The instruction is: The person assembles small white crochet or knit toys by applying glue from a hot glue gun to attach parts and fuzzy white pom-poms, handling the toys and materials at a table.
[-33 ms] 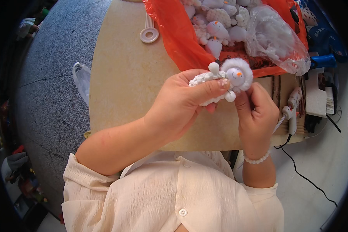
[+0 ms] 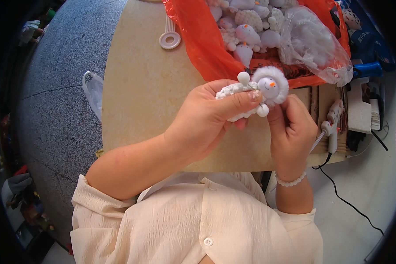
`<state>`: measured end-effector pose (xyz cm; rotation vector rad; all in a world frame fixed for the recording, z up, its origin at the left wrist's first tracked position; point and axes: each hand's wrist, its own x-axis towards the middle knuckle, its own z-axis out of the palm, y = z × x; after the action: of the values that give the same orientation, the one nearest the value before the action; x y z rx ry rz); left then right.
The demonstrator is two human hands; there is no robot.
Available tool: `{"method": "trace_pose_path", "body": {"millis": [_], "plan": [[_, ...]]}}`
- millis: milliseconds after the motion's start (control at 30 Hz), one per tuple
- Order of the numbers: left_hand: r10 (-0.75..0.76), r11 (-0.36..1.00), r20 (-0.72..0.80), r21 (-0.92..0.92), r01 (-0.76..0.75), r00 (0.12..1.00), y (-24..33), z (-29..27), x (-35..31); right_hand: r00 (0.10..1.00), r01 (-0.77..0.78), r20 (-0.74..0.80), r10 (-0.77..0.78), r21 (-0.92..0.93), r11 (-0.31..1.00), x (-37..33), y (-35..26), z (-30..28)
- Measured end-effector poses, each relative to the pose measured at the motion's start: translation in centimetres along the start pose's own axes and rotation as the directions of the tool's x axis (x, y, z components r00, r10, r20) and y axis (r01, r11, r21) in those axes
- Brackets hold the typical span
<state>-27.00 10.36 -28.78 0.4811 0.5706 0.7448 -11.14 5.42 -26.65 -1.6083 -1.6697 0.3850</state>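
Observation:
A small white snowman doll (image 2: pixel 268 86) with an orange nose, a fluffy white trim round its head and a knobbly body lies tilted above the table. My left hand (image 2: pixel 211 105) is closed round the body, thumb pressed just below the head. White balls stick out at the doll's sides. The fingers of my right hand (image 2: pixel 292 125) are pinched together at the lower right edge of the fluffy trim. Their exact grip is partly hidden.
An open red plastic bag (image 2: pixel 202 39) holds several snowman pieces and a clear plastic bag (image 2: pixel 314 44). A white ringed strip (image 2: pixel 170 40) lies left of it. At the right are a white corded tool (image 2: pixel 333 127), a white foam block (image 2: pixel 360 110) and a blue handle (image 2: pixel 368 69).

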Motion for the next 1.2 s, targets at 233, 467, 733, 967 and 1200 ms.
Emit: {"method": "trace_pose_path", "body": {"millis": [233, 467, 733, 967, 1200], "plan": [[-0.06, 0.998, 0.092, -0.025, 0.063, 0.994, 0.5, 0.0, -0.3, 0.991, 0.122, -0.057, -0.125, -0.048, 0.991, 0.1, 0.8, 0.0], [-0.024, 0.996, 0.077, 0.093, 0.017, 0.997, 1.2, -0.1, -0.5, 0.999, 0.018, -0.045, -0.018, -0.008, 1.0, 1.2, -0.1, -3.0], [-0.028, 0.911, 0.064, 0.414, -0.001, 0.998, 1.8, 0.2, -1.3, 0.848, 0.513, 0.232, -0.477, -0.131, 0.848, 3.0, 0.1, -3.8], [0.026, 0.857, 0.097, 0.511, -0.072, 0.995, 1.4, 0.7, -1.1, 0.896, 0.343, 0.245, -0.37, 0.149, 0.928, 2.6, 0.3, -5.7], [0.238, 0.605, 0.17, 0.744, -0.283, 0.956, 0.6, 0.5, -0.9, 0.878, 0.47, 0.151, -0.453, -0.106, 0.876, 2.2, -0.4, -3.2]]}}
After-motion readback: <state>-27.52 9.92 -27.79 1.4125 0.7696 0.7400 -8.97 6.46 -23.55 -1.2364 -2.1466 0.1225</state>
